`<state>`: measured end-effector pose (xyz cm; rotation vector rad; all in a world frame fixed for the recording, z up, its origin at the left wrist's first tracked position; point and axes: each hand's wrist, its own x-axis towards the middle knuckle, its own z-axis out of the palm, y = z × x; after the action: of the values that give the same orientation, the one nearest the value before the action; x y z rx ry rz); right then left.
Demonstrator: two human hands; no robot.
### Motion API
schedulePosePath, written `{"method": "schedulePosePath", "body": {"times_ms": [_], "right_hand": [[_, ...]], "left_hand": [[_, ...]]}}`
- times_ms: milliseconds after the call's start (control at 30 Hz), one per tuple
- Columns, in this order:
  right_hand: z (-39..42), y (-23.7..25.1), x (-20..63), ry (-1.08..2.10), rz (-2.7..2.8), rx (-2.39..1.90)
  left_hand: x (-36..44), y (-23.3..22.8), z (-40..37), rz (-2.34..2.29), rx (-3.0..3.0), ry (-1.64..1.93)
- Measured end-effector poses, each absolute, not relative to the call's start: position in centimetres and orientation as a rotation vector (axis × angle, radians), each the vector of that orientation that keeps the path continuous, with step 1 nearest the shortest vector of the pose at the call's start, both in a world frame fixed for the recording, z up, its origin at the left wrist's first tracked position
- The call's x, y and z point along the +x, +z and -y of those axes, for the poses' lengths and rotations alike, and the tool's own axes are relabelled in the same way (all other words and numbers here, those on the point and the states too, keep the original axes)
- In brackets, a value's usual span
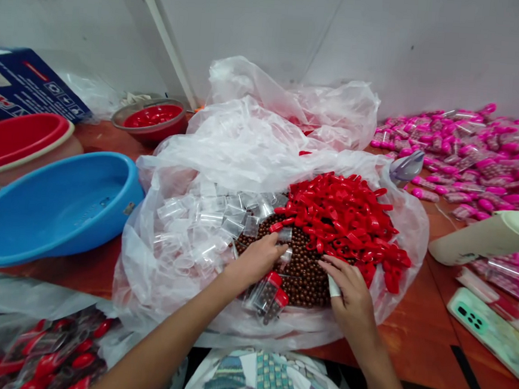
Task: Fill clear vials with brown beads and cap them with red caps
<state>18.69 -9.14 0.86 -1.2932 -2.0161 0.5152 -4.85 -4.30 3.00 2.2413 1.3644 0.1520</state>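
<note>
Reaching into the heap of brown beads, the left hand curls its fingers around a small clear tube, while the right hand rests loosely open on the beads, a white wrap on one finger. Just below the left hand lie filled tubes with red caps. Red caps pile to the right, empty clear tubes to the left, all on a plastic sheet. A blue basin sits left on the surface
</note>
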Motion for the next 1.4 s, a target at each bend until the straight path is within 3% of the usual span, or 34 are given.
{"method": "schedulePosePath", "body": {"times_ms": [167,500,1000,1233,1400], "right_hand": [[9.3,0.9,18.9,0.5,2.002,-1.305],[9.4,0.7,19.1,0.493,1.934,-1.339],[8.6,0.8,17.8,0.493,1.953,-1.334],[8.0,1.6,16.7,0.536,1.968,-1.373],[6.6,2.0,16.9,0.38,1.963,-1.515]], "left_hand": [[-1.8,1.3,3.9,-1.323,2.368,0.236],[-2.3,-0.1,3.2,-1.21,1.989,0.622],[-4.2,2.5,6.0,-1.278,1.398,1.022],[-4.6,2.6,7.0,-1.069,0.865,1.044],[-4.8,3.5,7.7,-0.985,0.621,1.076]]}}
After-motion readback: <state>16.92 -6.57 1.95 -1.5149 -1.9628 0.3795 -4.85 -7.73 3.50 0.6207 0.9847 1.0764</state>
